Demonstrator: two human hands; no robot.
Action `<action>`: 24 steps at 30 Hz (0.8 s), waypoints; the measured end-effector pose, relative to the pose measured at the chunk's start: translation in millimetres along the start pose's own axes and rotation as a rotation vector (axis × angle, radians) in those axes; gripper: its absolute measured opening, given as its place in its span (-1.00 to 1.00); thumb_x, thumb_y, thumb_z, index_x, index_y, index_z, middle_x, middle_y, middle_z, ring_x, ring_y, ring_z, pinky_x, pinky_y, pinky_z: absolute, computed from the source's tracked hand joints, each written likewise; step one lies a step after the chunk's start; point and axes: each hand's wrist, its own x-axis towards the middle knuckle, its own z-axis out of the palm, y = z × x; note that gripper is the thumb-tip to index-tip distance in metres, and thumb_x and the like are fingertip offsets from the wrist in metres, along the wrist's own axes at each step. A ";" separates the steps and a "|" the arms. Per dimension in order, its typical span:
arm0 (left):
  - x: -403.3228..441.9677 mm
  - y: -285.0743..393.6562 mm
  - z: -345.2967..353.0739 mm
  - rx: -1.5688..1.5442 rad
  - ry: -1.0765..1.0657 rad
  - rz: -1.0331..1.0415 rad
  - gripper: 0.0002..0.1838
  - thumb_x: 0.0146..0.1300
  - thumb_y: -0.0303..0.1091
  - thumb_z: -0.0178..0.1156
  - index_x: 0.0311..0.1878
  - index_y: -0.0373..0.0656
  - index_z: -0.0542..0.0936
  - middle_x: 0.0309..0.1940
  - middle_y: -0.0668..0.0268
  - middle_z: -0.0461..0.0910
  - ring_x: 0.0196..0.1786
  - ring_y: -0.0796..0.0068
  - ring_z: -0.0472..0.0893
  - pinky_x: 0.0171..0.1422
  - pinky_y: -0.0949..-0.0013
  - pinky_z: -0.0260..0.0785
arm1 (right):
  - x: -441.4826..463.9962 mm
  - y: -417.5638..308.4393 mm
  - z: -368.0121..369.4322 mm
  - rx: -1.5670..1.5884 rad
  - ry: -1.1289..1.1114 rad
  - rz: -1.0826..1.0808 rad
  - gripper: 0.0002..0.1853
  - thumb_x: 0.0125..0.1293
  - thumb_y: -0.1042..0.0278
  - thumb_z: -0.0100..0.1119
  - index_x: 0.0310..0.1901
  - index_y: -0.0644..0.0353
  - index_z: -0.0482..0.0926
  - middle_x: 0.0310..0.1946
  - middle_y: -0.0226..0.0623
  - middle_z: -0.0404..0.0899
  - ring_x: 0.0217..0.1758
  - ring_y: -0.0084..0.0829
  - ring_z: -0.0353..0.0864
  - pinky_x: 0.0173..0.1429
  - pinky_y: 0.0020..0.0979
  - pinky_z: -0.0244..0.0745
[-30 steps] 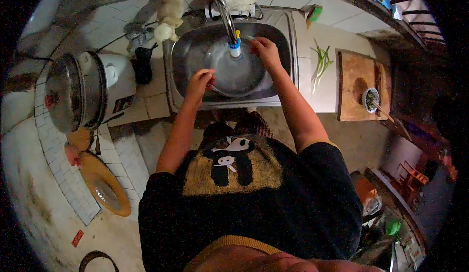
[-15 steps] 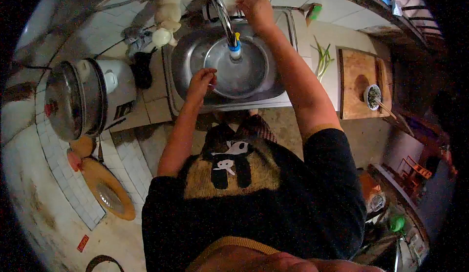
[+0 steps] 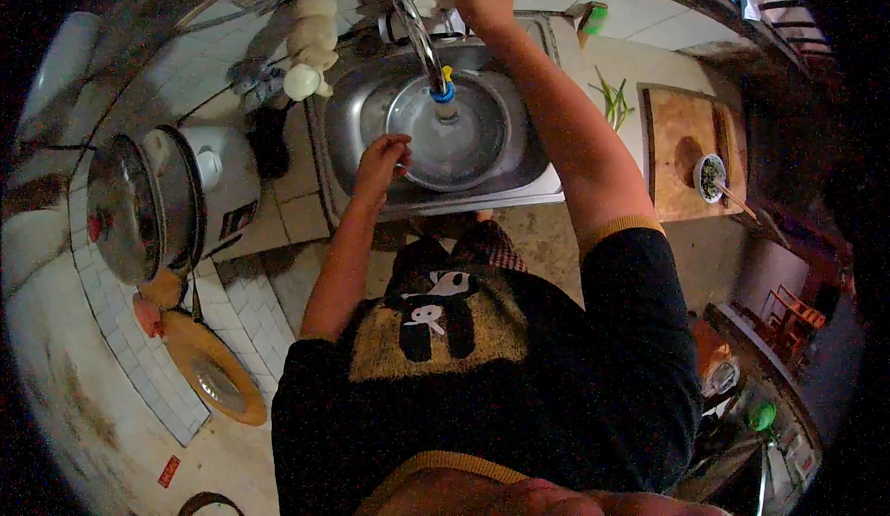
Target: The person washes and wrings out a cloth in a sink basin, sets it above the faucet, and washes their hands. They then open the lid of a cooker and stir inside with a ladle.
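A round metal basin [image 3: 477, 168] sits in the steel sink [image 3: 348, 113], under the curved faucet [image 3: 419, 38] with its blue and yellow tip. Liquid shows in the basin. My left hand [image 3: 386, 165] is closed on the basin's left rim. Beyond the back edge of the sink, my right hand [image 3: 479, 1] is raised near the wall behind the faucet; its fingers are bent together at something reddish and small that I cannot make out.
Green onions [image 3: 614, 99] and a cutting board [image 3: 675, 182] with a bowl [image 3: 709, 171] of chopped greens and chopsticks are on the right. A rice cooker [image 3: 222, 178] with its glass lid stands left. A sponge [image 3: 594, 20] rests behind.
My right hand has gone from the basin's right side up and back to behind the faucet. My left hand has stayed at the basin's left rim.
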 end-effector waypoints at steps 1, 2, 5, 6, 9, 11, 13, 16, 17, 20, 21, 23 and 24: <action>0.7 -0.6 -0.3 0.004 -0.011 0.013 -0.81 0.28 -0.38 -0.05 -0.13 -0.13 0.53 -0.37 0.39 0.51 -0.35 0.60 0.49 -0.28 0.49 0.35 | 1.4 -0.2 -0.3 0.001 0.021 -0.049 -0.74 0.22 0.30 -0.02 -0.08 0.20 0.41 -0.45 -0.04 0.53 -0.37 -0.08 0.51 -0.25 -0.12 0.40; 1.5 -1.2 -0.9 0.009 -0.021 0.026 -0.80 0.28 -0.38 -0.05 -0.12 -0.13 0.53 -0.37 0.39 0.51 -0.35 0.60 0.49 -0.27 0.49 0.35 | 2.3 -0.5 -0.4 0.003 0.043 -0.099 -0.71 0.20 0.29 0.01 -0.06 0.18 0.41 -0.40 -0.04 0.54 -0.31 -0.09 0.52 -0.19 -0.10 0.40; -4.8 4.7 3.5 -0.003 0.042 -0.053 -0.80 0.28 -0.38 -0.04 -0.11 -0.13 0.53 -0.36 0.39 0.51 -0.35 0.59 0.50 -0.26 0.49 0.34 | 0.3 -8.5 -13.9 -0.300 -0.131 -0.077 -0.67 0.19 0.22 0.06 -0.02 0.09 0.40 -0.01 -0.08 0.42 0.05 -0.17 0.39 -0.03 -0.07 0.33; -2.5 2.3 1.9 -0.001 0.041 -0.053 -0.80 0.28 -0.38 -0.04 -0.11 -0.13 0.53 -0.36 0.39 0.51 -0.35 0.59 0.50 -0.26 0.49 0.34 | -1.1 -6.2 -9.4 -0.300 -0.131 -0.075 -0.67 0.19 0.22 0.06 -0.02 0.09 0.40 -0.01 -0.08 0.42 0.05 -0.17 0.39 -0.03 -0.07 0.33; 4.2 -5.0 -2.1 0.015 0.037 -0.052 -0.80 0.26 -0.38 -0.02 -0.10 -0.13 0.53 -0.35 0.39 0.52 -0.35 0.59 0.50 -0.26 0.50 0.34 | -8.8 4.7 8.3 -0.083 0.077 -0.037 -0.72 0.19 0.07 0.04 -0.14 -0.01 0.55 -0.23 -0.23 0.58 -0.31 -0.19 0.60 -0.26 -0.21 0.47; 2.7 1.1 -0.3 0.028 0.021 0.005 -0.80 0.26 -0.38 -0.01 -0.10 -0.14 0.52 -0.35 0.38 0.52 -0.34 0.59 0.50 -0.25 0.51 0.33 | -11.8 5.8 6.2 0.156 0.037 0.106 -0.68 0.16 0.15 0.11 -0.04 -0.03 0.50 -0.26 -0.25 0.59 -0.29 -0.23 0.60 -0.24 -0.26 0.46; 12.1 14.6 3.1 0.106 0.016 0.100 -0.79 0.27 -0.37 -0.02 -0.09 -0.15 0.52 -0.34 0.38 0.53 -0.33 0.58 0.50 -0.24 0.49 0.33 | -19.0 4.7 -0.4 0.313 0.017 0.079 -0.66 0.14 0.20 0.14 -0.02 -0.03 0.49 -0.27 -0.26 0.57 -0.30 -0.25 0.59 -0.24 -0.29 0.46; 46.2 31.8 4.3 0.242 0.014 0.391 -0.78 0.27 -0.38 -0.04 -0.05 -0.17 0.49 -0.34 0.34 0.53 -0.33 0.54 0.51 -0.24 0.45 0.34 | -20.0 9.2 3.5 0.403 0.012 -0.028 -0.64 0.10 0.29 0.19 -0.01 -0.03 0.50 -0.30 -0.27 0.51 -0.32 -0.29 0.55 -0.23 -0.35 0.46; 59.1 39.8 7.0 0.298 0.019 0.581 -0.76 0.28 -0.40 -0.06 -0.02 -0.17 0.47 -0.34 0.31 0.53 -0.34 0.52 0.51 -0.24 0.43 0.35 | -20.0 14.1 7.5 0.338 0.022 -0.102 -0.64 0.08 0.33 0.21 -0.02 -0.02 0.51 -0.31 -0.28 0.47 -0.33 -0.31 0.53 -0.23 -0.37 0.45; 90.2 67.5 24.9 0.390 0.162 0.740 -0.69 0.24 -0.46 -0.04 0.07 -0.10 0.42 -0.38 0.24 0.54 -0.37 0.46 0.52 -0.25 0.37 0.37 | -19.3 23.2 17.8 0.206 0.084 -0.152 -0.72 0.10 0.33 0.19 -0.11 0.02 0.57 -0.31 -0.26 0.42 -0.34 -0.31 0.50 -0.23 -0.38 0.45; 98.3 78.3 28.6 0.391 0.160 0.746 -0.69 0.24 -0.46 -0.04 0.07 -0.10 0.42 -0.38 0.24 0.54 -0.37 0.46 0.52 -0.25 0.37 0.37 | -19.3 24.0 17.2 0.204 0.090 -0.153 -0.72 0.10 0.33 0.19 -0.11 0.02 0.57 -0.31 -0.26 0.42 -0.34 -0.31 0.50 -0.23 -0.38 0.45; 108.5 100.6 34.5 0.599 0.159 0.812 -0.47 0.16 -0.32 0.13 0.23 -0.12 0.30 -0.47 0.36 0.42 -0.43 0.54 0.40 -0.29 0.47 0.32 | -21.5 20.2 11.7 0.214 0.046 -0.040 -0.79 0.10 0.35 0.18 -0.18 0.05 0.60 -0.35 -0.27 0.45 -0.37 -0.33 0.50 -0.25 -0.39 0.44; 111.2 109.0 39.6 0.606 0.152 0.824 -0.47 0.16 -0.32 0.13 0.23 -0.12 0.30 -0.47 0.36 0.42 -0.43 0.54 0.40 -0.29 0.47 0.32 | -21.1 19.3 8.9 0.212 0.061 -0.038 -0.79 0.10 0.35 0.18 -0.18 0.05 0.60 -0.35 -0.27 0.45 -0.37 -0.33 0.50 -0.25 -0.39 0.44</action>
